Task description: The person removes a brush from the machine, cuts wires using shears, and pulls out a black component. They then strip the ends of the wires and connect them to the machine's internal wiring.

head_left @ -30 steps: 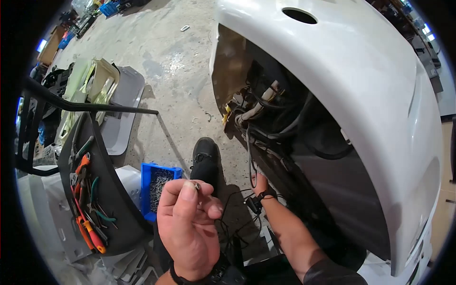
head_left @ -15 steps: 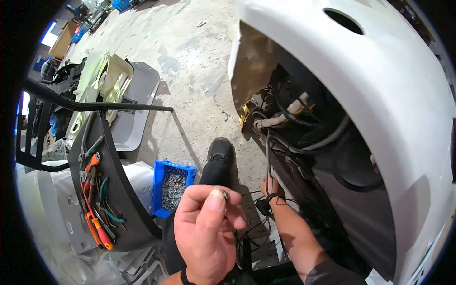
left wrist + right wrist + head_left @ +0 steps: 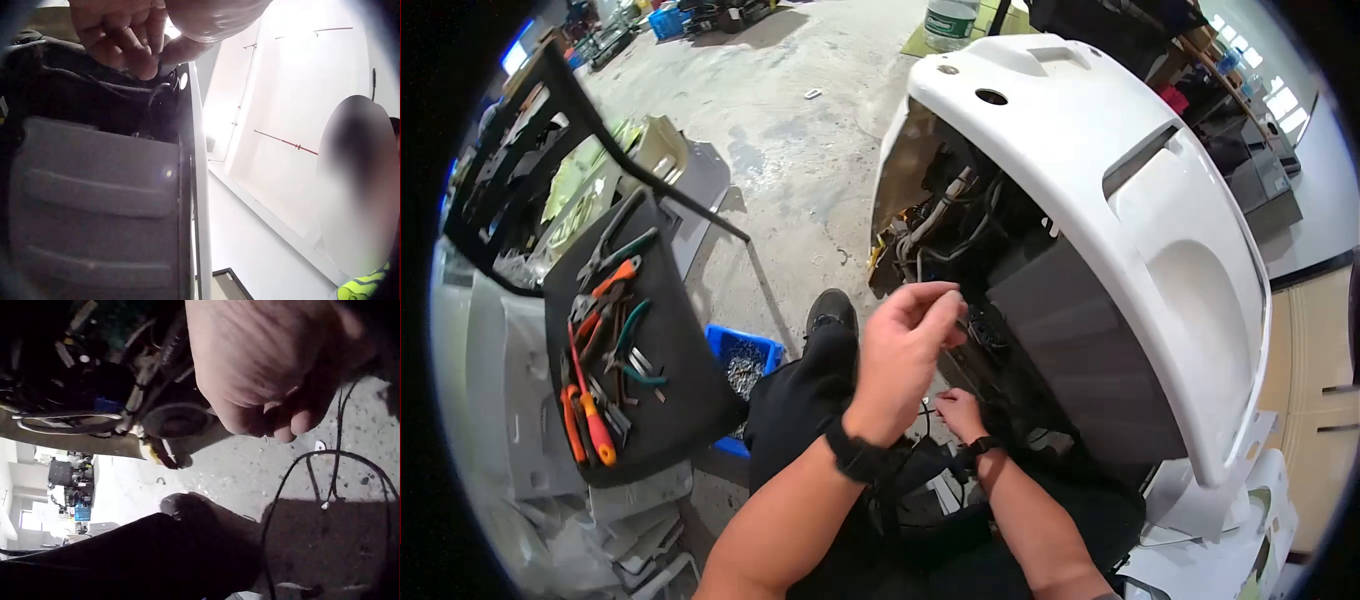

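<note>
My left hand (image 3: 905,345) is raised in front of the opening in a glossy white shell (image 3: 1060,125), thumb and forefinger pinched together. A small metal fastener showed in that pinch in the earlier head frames; the fingers now hide it. In the left wrist view the fingertips (image 3: 145,65) overlap the dark inside of the shell, above a grey ribbed panel (image 3: 100,200). Lower down, my right hand (image 3: 962,412) is beside the shell's lower edge with its fingers curled under. I cannot tell whether it holds something. A thin black cable (image 3: 300,461) loops below it in the right wrist view.
To the left, a black chair (image 3: 690,400) bears pliers and screwdrivers (image 3: 600,435) on its seat. A blue bin (image 3: 768,352) of small metal parts stands on the floor by my leg. Cable bundles (image 3: 930,215) fill the shell's opening. White panels (image 3: 1200,540) lie at lower right.
My left hand has moved right and up from near the blue bin to the shell's opening, turning its back to the head camera. The right hand stays low; the head view has shifted.
</note>
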Demonstrator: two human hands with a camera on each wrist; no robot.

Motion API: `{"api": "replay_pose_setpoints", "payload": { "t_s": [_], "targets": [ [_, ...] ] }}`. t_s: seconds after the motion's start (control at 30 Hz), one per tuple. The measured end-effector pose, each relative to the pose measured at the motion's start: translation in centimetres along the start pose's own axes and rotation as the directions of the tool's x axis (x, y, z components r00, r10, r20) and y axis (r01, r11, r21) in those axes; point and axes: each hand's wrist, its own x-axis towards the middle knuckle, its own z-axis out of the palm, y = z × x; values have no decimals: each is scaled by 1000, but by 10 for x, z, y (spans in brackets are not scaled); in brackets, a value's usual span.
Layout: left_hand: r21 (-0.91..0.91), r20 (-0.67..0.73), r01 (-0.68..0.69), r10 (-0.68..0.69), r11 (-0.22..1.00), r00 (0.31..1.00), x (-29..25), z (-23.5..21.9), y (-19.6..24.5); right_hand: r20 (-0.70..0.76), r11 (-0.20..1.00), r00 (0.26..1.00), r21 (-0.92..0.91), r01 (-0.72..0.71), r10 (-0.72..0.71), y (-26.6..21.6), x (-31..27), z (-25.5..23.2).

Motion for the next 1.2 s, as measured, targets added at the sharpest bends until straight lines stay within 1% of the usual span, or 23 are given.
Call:
{"api": "replay_pose_setpoints", "payload": {
  "t_s": [0.03,0.1,0.13,0.2,0.27,0.3,0.33,0.37,0.4,0.47,0.53,0.57,0.6,0.63,0.7,0.83,0.87,0.93,0.97,1.0,1.07,1.13,1.2],
  "targets": [
    [41,6,1,-2,999,1000,-4,2,-6,18,1000,1000,-13,25,-24,-23,-17,-8],
    [83,19,-12,10,996,1000,-12,5,-23,28,996,996,-25,86,-85,-43,-34,-22],
    [84,30,-24,22,996,999,-16,7,-32,6,987,988,-48,155,-155,-56,-46,-30],
    [121,54,-10,3,993,999,-22,11,-46,-21,960,960,19,281,-281,-78,-65,-46],
    [118,89,2,-12,993,996,-32,17,-49,-108,912,906,-41,408,-410,-121,-107,-62],
    [115,99,-10,-2,993,995,-39,21,-46,-162,858,845,-18,514,-510,-136,-124,-70],
    [99,118,34,-45,994,992,-46,25,-43,-199,859,851,68,507,-486,-153,-142,-76],
    [87,140,77,-89,993,986,-52,28,-40,-237,831,812,35,555,-532,-168,-162,-82],
    [91,156,67,-81,994,984,-58,31,-37,-278,800,768,0,600,-576,-182,-181,-89],
    [75,230,189,-201,979,952,-69,34,-35,-308,768,724,-41,639,-618,-199,-206,-99],
    [-54,267,283,-259,958,928,-77,35,-40,-224,726,701,-42,687,-677,-206,-222,-102],
    [-100,290,337,-296,936,910,-82,35,-42,-200,695,669,-102,712,-715,-208,-228,-101],
    [-146,311,390,-332,909,891,-86,36,-43,-149,693,677,-120,711,-721,-213,-239,-97],
    [-184,383,435,-343,882,858,-86,33,-47,-119,656,646,-175,734,-754,-209,-236,-96],
    [-226,366,434,-337,872,867,-94,31,-49,-36,576,602,-338,744,-798,-207,-237,-91],
    [-326,304,423,-330,845,894,-110,21,-49,-19,553,582,-338,762,-813,-202,-242,-84],
    [-360,302,402,-303,842,904,-113,16,-46,-53,621,633,-272,735,-773,-202,-245,-81],
    [-444,246,394,-313,805,917,-121,9,-29,-91,608,610,-287,741,-787,-199,-241,-80],
    [-467,216,353,-283,811,935,-124,2,-20,-89,617,621,-287,732,-779,-199,-241,-80],
    [-487,193,316,-253,814,948,-128,-4,-10,-85,658,662,-261,706,-744,-197,-237,-82],
    [-536,121,174,-129,826,984,-140,-23,15,-66,683,691,-242,689,-720,-195,-232,-83],
    [-592,58,97,-78,800,995,-150,-53,37,-58,705,711,-213,677,-701,-190,-222,-85],
    [-646,-57,14,-67,763,996,-167,-81,54,-45,726,732,-186,663,-680,-189,-217,-81]
  ]
}}
